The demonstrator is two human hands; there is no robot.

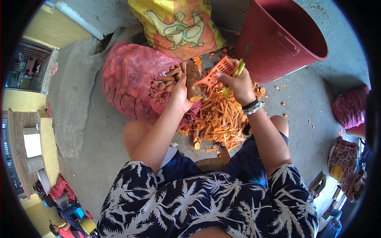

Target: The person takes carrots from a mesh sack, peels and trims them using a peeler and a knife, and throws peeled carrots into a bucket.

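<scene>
Two hands: both of yours are busy, neither one free.
Left hand [181, 92]: your fingers curl round the thick brown-skinned root [193, 79], its orange cut end towards you; how tight the grip is, I cannot tell.
Right hand [239, 84]: your fingers wrap the orange slotted tool [224, 66] and, along with it, a yellow-handled knife [241, 66], blade pointing away from you.
Contact: the tool's tip overlaps the root's side; whether they touch, the view does not settle.
Step in hand: you seem to be paring the root, with brown skin covering most of it.
Next move: it likely calls for a steady left hand, the tool's edge flat along the skin, and strokes clear of your left fingers; mind the bare blade.
Peel pile [224, 117]: orange strips on the floor [104, 148], below your hands.
Net sack [129, 85]: at your left, more roots [170, 81] inside.
Beyond: a printed sack [180, 25] ahead, a red bin [264, 51] ahead to the right.
</scene>
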